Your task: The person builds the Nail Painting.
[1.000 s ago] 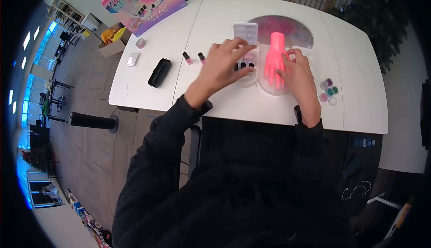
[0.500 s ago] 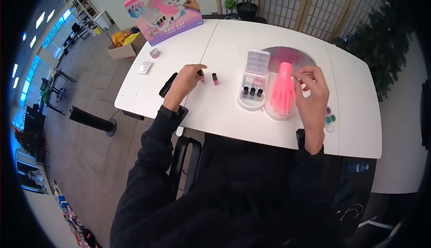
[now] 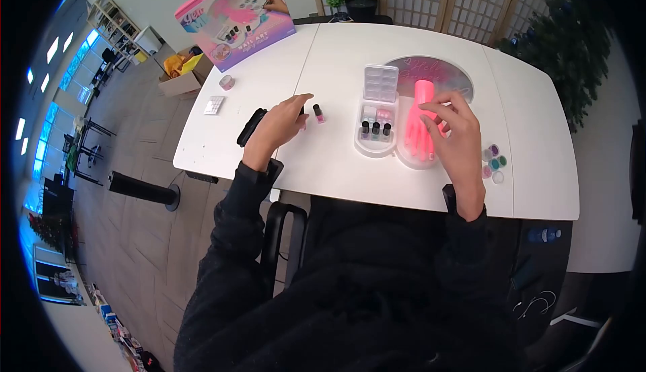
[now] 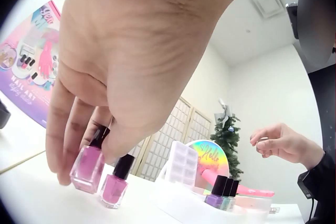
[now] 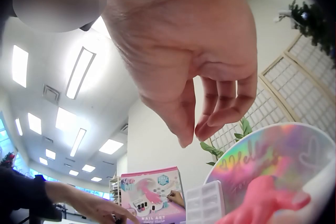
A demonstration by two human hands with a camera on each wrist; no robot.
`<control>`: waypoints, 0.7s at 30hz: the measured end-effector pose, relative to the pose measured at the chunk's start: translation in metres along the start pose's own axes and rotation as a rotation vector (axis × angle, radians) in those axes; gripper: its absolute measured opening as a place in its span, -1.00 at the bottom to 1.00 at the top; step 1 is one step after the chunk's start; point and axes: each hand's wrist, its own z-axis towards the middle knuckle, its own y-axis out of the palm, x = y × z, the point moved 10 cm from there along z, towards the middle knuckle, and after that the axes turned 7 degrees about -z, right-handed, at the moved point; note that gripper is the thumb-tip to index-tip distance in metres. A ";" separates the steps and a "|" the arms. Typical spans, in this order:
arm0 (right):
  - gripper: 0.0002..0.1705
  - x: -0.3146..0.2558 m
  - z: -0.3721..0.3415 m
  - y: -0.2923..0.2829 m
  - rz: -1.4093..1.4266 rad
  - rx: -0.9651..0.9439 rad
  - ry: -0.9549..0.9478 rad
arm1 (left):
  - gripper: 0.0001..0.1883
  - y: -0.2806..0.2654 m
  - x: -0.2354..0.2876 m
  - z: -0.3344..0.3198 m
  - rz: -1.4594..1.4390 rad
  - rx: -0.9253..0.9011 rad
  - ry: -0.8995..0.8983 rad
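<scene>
My left hand (image 3: pixel 277 130) pinches the black cap of a pink nail polish bottle (image 4: pixel 87 169) on the table, thumb on one side and fingers on the other. A second pink nail polish bottle (image 3: pixel 319 114) stands just to its right. My right hand (image 3: pixel 459 140) hovers over the pink model hand (image 3: pixel 418 133), fingers loosely curled and thumb tip close to the fingertips. Nothing shows between them in the right wrist view. The model hand lies on a white base. Left of it, a white case (image 3: pixel 373 151) with a raised compartment lid (image 3: pixel 381 83) holds black-capped polish bottles.
Several small glitter pots (image 3: pixel 494 163) lie right of the model hand. An iridescent oval panel (image 3: pixel 457 83) stands behind it. A black case (image 3: pixel 250 128) is beside my left hand. A white packet (image 3: pixel 214 105), a round tub (image 3: pixel 227 82) and the nail art box (image 3: pixel 235 19) are at the left.
My left hand has moved left from over the white case to the pink polish bottle and pinches its cap. My right hand has risen from the model hand. The head view has shifted.
</scene>
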 end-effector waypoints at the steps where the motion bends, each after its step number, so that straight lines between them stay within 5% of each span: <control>1: -0.82 0.001 -0.002 0.001 0.007 -0.013 0.004 | -0.48 0.003 -0.003 -0.002 -0.026 -0.029 -0.043; 7: -0.87 0.007 -0.005 0.004 0.000 -0.058 0.048 | -0.59 0.024 -0.005 0.006 -0.162 -0.166 -0.060; 12: -0.92 0.009 -0.006 0.012 -0.009 -0.060 0.020 | -0.77 0.023 0.002 0.016 -0.113 -0.086 0.009; 14: -0.92 0.009 -0.007 0.018 -0.027 -0.114 0.038 | -0.86 0.034 -0.008 0.016 -0.222 -0.240 -0.208; 20: -0.93 -0.011 -0.013 0.037 0.156 -0.134 -0.084 | -0.89 0.020 0.033 0.010 -0.355 -0.267 -0.106; 21: -0.77 -0.016 -0.017 0.050 0.243 -0.221 -0.097 | -0.89 0.017 0.043 0.009 -0.356 -0.272 -0.101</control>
